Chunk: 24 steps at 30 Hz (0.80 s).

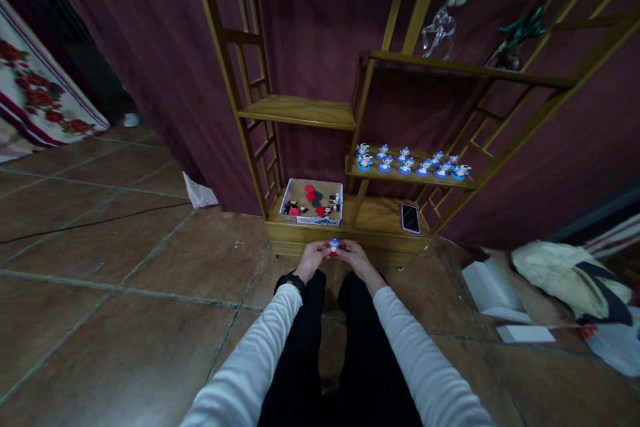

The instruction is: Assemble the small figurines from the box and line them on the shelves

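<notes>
Between my two hands is a small figurine (335, 244) with a blue-and-white top and a red base. The fingers of my left hand (315, 256) pinch its left side, and those of my right hand (354, 254) pinch its right side. Just beyond them, on the low shelf, stands an open cardboard box (316, 219) with several red and dark figurine pieces inside. Two rows of similar blue-and-white figurines (405, 165) stand on the shelf (435, 179) up to the right.
A phone (411, 218) lies on the low shelf to the right. Higher up stand a clear deer ornament (443, 23) and a dark green ornament (520, 37). White boxes (495, 290) and a cloth bag (565, 277) lie on the tiled floor at right. A black cable (100, 221) crosses the floor at left.
</notes>
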Available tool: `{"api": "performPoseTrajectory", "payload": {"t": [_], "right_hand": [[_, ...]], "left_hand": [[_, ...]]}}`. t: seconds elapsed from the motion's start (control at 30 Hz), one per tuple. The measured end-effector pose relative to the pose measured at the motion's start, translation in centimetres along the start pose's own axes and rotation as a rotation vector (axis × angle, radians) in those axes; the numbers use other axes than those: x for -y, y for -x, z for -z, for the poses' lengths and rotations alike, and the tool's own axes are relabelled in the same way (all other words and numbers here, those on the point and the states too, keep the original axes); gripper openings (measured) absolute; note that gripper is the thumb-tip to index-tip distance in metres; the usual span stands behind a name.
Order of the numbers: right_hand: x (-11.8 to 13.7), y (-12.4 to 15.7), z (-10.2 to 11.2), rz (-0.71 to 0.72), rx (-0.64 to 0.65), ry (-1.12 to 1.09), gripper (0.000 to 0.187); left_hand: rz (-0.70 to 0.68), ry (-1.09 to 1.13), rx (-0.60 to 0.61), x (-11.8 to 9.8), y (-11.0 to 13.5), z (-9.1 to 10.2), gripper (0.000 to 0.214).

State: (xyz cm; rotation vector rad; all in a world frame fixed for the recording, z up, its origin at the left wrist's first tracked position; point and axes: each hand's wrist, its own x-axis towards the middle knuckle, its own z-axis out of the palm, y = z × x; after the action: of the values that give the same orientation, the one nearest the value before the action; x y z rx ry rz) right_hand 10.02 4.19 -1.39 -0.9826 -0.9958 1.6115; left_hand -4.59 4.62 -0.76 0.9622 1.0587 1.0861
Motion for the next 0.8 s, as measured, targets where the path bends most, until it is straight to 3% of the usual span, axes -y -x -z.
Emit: {"api": "performPoseTrajectory", "payload": {"t": [0.27, 0.5, 0.6, 0.8], "right_hand": [[-0.21, -0.08, 0.14, 0.011, -0.011, -0.017, 0.037], [-0.06, 0.12, 0.57, 0.008, -0.021, -0.031, 0.045], [0.02, 0.29, 0.56, 0.006, -0.007, -0.025, 0.048], [0.17, 0.76, 0.42, 0.001, -0.014, -0.020, 0.046]], "left_hand": [[-0.035, 0.007, -0.011, 0.75, -0.30, -0.06, 0.034], [-0.158, -0.068, 0.115, 0.49, 0.00, -0.01, 0.049], [-0.223, -0.181, 0.111, 0.68, -0.04, 0.04, 0.048], [-0.374, -0.624, 0.013, 0.83, 0.36, 0.11, 0.041]]}}
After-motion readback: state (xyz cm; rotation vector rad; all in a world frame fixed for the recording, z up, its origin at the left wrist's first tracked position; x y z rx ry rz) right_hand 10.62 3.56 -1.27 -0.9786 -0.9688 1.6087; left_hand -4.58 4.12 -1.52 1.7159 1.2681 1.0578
